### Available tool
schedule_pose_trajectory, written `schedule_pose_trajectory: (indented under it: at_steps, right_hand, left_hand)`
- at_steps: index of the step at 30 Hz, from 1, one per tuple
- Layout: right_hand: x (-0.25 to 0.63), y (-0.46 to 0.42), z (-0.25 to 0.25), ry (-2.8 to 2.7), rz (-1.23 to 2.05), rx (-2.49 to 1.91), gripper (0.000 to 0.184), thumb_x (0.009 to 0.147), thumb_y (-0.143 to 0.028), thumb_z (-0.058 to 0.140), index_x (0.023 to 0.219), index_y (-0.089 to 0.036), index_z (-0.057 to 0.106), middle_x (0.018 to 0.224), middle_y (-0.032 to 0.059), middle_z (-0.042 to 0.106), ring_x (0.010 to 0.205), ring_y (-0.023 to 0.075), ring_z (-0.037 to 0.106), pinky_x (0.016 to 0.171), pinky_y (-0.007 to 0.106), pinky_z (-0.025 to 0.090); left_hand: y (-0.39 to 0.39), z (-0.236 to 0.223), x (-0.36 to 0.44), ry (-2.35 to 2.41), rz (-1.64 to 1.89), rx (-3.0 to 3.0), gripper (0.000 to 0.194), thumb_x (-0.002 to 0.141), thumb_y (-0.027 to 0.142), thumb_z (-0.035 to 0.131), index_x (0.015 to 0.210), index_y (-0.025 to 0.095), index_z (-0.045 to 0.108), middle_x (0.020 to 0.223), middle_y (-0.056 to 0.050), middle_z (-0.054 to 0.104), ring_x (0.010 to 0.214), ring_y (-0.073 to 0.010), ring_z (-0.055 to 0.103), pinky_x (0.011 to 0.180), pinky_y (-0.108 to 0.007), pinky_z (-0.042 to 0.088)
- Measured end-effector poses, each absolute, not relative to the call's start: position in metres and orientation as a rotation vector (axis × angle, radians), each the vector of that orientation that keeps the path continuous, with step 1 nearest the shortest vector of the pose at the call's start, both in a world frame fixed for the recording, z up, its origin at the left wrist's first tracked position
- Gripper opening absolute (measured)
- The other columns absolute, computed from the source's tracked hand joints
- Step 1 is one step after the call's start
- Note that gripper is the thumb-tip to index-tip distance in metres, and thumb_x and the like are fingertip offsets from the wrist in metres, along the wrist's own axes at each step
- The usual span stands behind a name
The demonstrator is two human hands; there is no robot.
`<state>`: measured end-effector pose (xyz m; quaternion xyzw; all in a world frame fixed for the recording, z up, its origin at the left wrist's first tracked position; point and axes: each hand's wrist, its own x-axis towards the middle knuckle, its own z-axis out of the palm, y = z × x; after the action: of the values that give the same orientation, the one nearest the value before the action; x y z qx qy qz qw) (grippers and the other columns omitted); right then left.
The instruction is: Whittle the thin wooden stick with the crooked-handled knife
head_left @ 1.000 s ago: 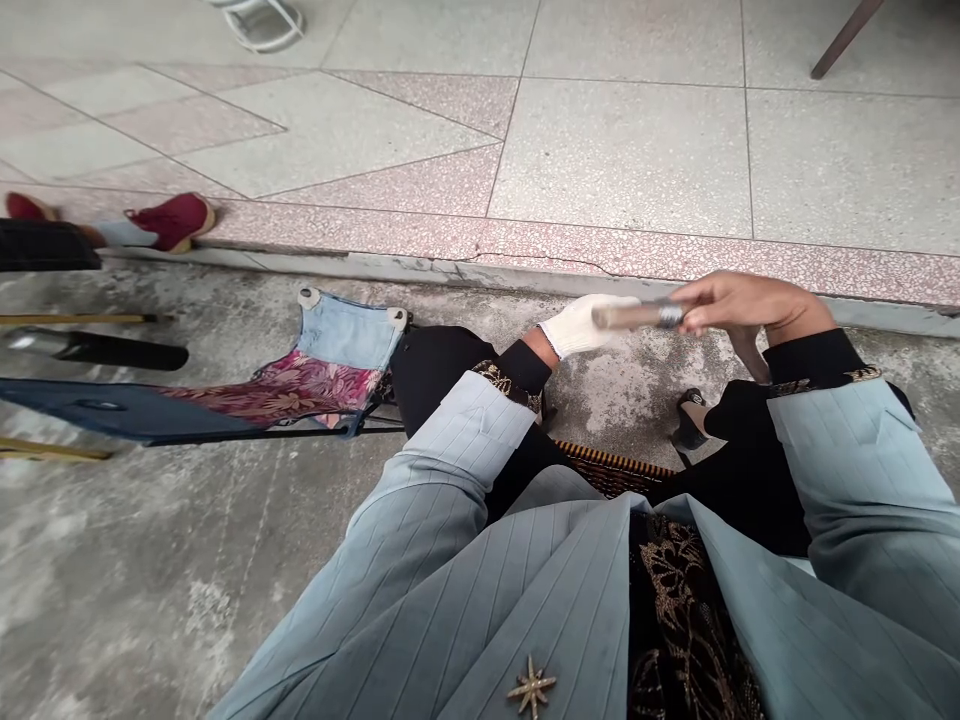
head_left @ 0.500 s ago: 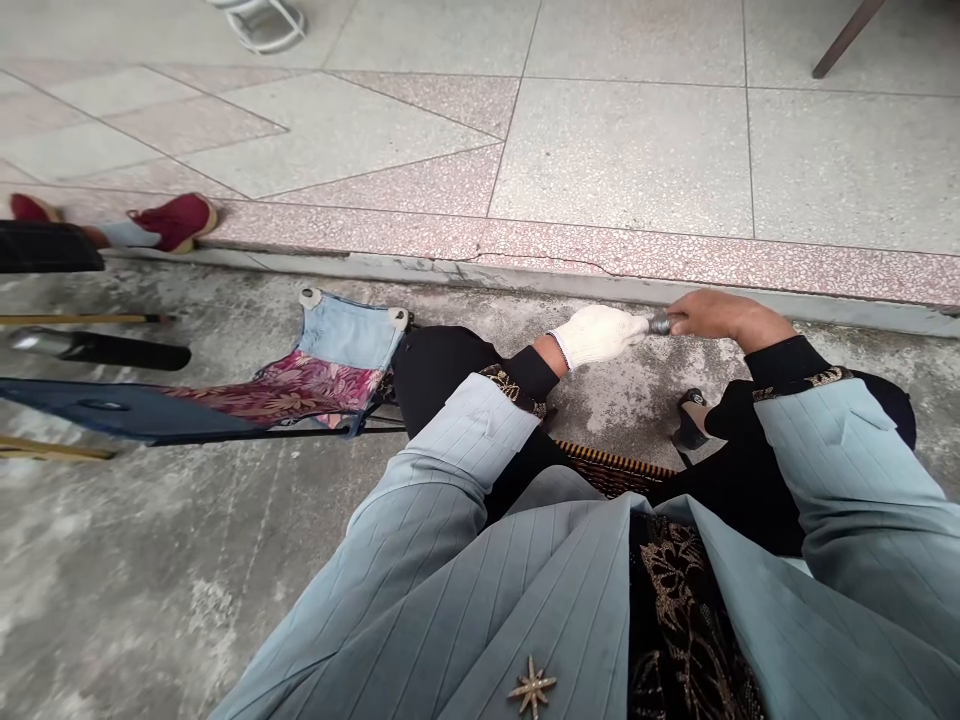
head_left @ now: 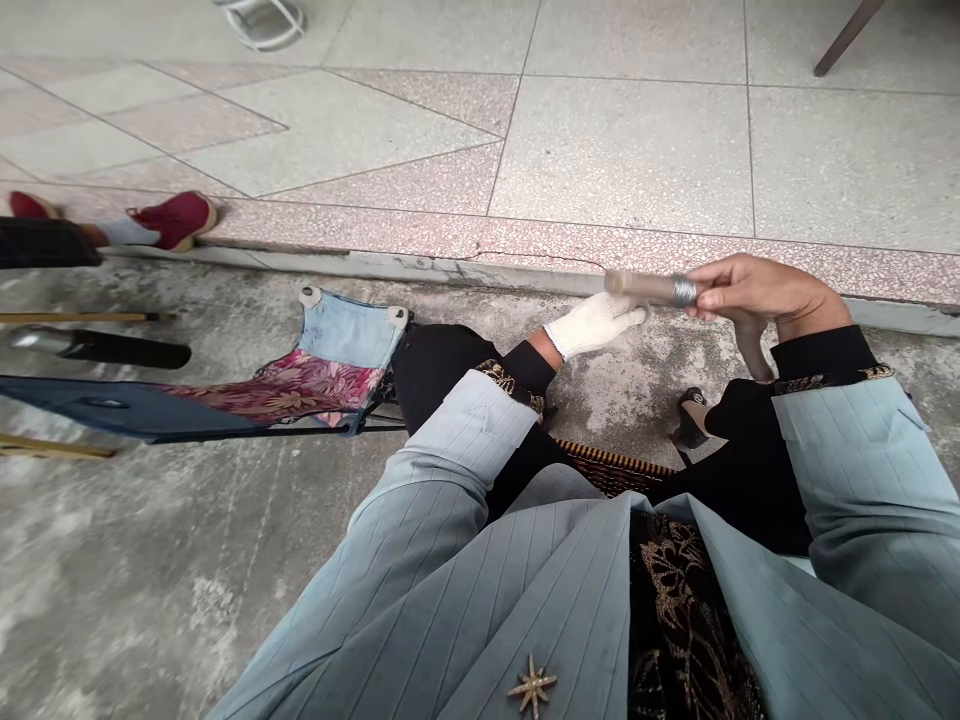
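My left hand (head_left: 592, 325) wears a white knit glove. Its fingers stretch out to the right, holding nothing, just below the end of a hand tool's wooden handle (head_left: 649, 287). Whether glove and handle touch, I cannot tell. My bare right hand (head_left: 769, 287) is closed on the tool beside the silvery wire-like collar (head_left: 684, 291) around the handle. Below this hand hangs a curved greyish piece (head_left: 752, 345), seemingly the tool's blade; my fingers cover where it joins. The handle lies nearly level, pointing left.
A raised tiled step edge (head_left: 420, 268) runs across ahead of my hands. To my left stands a folding fabric chair (head_left: 322, 385), with a black cylinder (head_left: 127, 349) beyond it. Another person's red shoe (head_left: 176, 220) rests on the step. Beneath me shows a woven seat (head_left: 611, 468).
The wooden handle has come out of my gloved left hand, whose fingers have straightened. My right hand has moved up and right with the tool, and its curved part now shows.
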<state>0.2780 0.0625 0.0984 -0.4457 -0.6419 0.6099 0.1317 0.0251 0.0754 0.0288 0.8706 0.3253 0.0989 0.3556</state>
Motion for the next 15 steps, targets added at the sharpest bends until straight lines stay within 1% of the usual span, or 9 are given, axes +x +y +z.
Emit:
schedule_pose_trajectory:
  at_steps: [4, 7, 9, 12, 13, 15]
  right_hand:
    - [0.277, 0.065, 0.091, -1.552, 1.511, -1.391, 0.037, 0.073, -0.052, 0.077, 0.086, -0.019, 0.070, 0.077, 0.0051, 0.064, 0.067, 0.0159, 0.055, 0.063, 0.030, 0.047]
    - [0.271, 0.070, 0.077, -1.543, 1.362, -1.569, 0.029, 0.078, -0.046, 0.072, 0.086, -0.018, 0.069, 0.076, 0.0048, 0.064, 0.066, 0.0148, 0.054, 0.064, 0.030, 0.047]
    - [0.266, 0.073, 0.069, -1.665, 1.220, -1.775, 0.026, 0.082, -0.039, 0.068, 0.093, -0.016, 0.071, 0.078, 0.0052, 0.065, 0.068, 0.0155, 0.056, 0.065, 0.030, 0.045]
    - [0.258, 0.075, 0.060, -2.063, 0.977, -2.081, 0.025, 0.084, -0.033, 0.065, 0.100, -0.016, 0.074, 0.084, 0.0072, 0.068, 0.076, 0.0194, 0.059, 0.066, 0.031, 0.042]
    - [0.255, 0.075, 0.058, -2.208, 0.926, -2.139, 0.025, 0.083, -0.032, 0.065, 0.100, -0.017, 0.074, 0.086, 0.0079, 0.069, 0.077, 0.0206, 0.060, 0.066, 0.031, 0.041]
    - [0.250, 0.073, 0.054, -2.465, 0.894, -2.110, 0.021, 0.082, -0.030, 0.065, 0.095, -0.017, 0.076, 0.086, 0.0081, 0.070, 0.076, 0.0207, 0.060, 0.064, 0.030, 0.041]
  left_hand:
    - [0.071, 0.035, 0.029, 0.901, 0.231, 2.269, 0.035, 0.100, 0.031, 0.034, 0.110, 0.016, 0.064, 0.100, -0.004, 0.070, 0.087, -0.0157, 0.062, 0.080, -0.027, 0.044]
    - [0.069, 0.034, 0.033, 0.929, 0.090, 2.408, 0.036, 0.101, 0.033, 0.033, 0.112, 0.017, 0.063, 0.096, -0.005, 0.071, 0.084, -0.0170, 0.063, 0.075, -0.028, 0.042]
    - [0.068, 0.030, 0.034, 0.912, 0.010, 2.516, 0.037, 0.101, 0.035, 0.032, 0.112, 0.018, 0.063, 0.094, -0.005, 0.071, 0.082, -0.0179, 0.063, 0.070, -0.028, 0.040]
    - [0.066, 0.023, 0.034, 0.884, -0.052, 2.678, 0.034, 0.100, 0.035, 0.035, 0.108, 0.018, 0.064, 0.091, -0.007, 0.071, 0.077, -0.0188, 0.064, 0.064, -0.028, 0.036]
    - [0.065, 0.021, 0.034, 0.879, -0.069, 2.717, 0.033, 0.100, 0.034, 0.037, 0.107, 0.018, 0.064, 0.089, -0.007, 0.071, 0.075, -0.0188, 0.064, 0.062, -0.028, 0.034]
    - [0.064, 0.020, 0.034, 0.863, -0.102, 2.757, 0.031, 0.099, 0.034, 0.039, 0.104, 0.018, 0.065, 0.084, -0.008, 0.070, 0.070, -0.0184, 0.063, 0.059, -0.029, 0.032]
